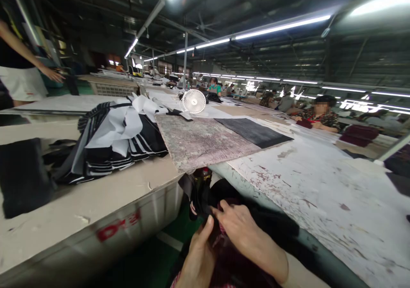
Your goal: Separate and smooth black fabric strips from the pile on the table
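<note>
In the lower middle of the head view, black fabric [202,200] is bunched between my two hands, below the table edge. My left hand [200,247] is closed on it with the thumb up, its other fingers mostly hidden behind the cloth. From the right, my right hand [237,224] pinches the same fabric with bent fingers, close to my left thumb. The fabric's far end hangs in loose strips under the corner of a mottled board [205,143]. Dark maroon cloth [237,262] lies beneath my hands, over my lap.
Black-and-white fabric pieces [109,138] are heaped on the left table, beside a folded black cloth [24,177]. A dark grey panel [256,132] lies on the mottled board, near a white fan [193,101]. A white worktable [323,194] extends rightward. Other people stand or sit farther off.
</note>
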{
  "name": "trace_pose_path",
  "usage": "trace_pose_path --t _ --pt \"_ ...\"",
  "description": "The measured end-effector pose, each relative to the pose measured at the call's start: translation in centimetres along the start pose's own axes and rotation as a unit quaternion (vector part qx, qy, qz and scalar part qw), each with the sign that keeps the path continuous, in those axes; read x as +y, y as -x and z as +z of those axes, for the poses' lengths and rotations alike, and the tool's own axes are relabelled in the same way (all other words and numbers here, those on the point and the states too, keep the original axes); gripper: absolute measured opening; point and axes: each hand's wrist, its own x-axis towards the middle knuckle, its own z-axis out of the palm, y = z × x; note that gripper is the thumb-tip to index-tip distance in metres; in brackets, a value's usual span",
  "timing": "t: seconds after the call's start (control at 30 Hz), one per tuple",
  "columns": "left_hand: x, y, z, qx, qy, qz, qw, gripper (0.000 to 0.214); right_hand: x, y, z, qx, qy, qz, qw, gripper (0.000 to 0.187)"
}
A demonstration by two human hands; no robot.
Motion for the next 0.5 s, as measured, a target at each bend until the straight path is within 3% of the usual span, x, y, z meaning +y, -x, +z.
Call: trace_pose_path --t 0.1,0.17,0.3,0.4,0.5 --pt "0.0 0.2 0.4 -0.013 0.014 -0.002 1.000 0.026 -2.8 0.5 1.5 -0.012 0.044 -0.027 0.999 0.040" --pt "0.3 0.2 0.4 0.000 0.013 0.004 1.000 0.024 -3.8 0.9 1.1 -0.031 0.049 -0.031 0.998 0.044" --pt "1.5 0.2 0.8 0.000 0.021 0.007 1.000 0.032 -3.2 1.7 -2.3 -0.041 -0.039 -0.019 0.998 0.056" --pt "2.4 0.4 1.8 -0.046 0.053 -0.002 0.998 0.042 -1.8 1.7 -4.9 -0.029 -0.157 0.043 0.986 0.043" --pt "3.0 0.7 3.0 -0.090 0.059 -0.006 0.994 0.048 -0.8 1.1 -6.3 0.006 -0.248 0.099 0.964 0.032"
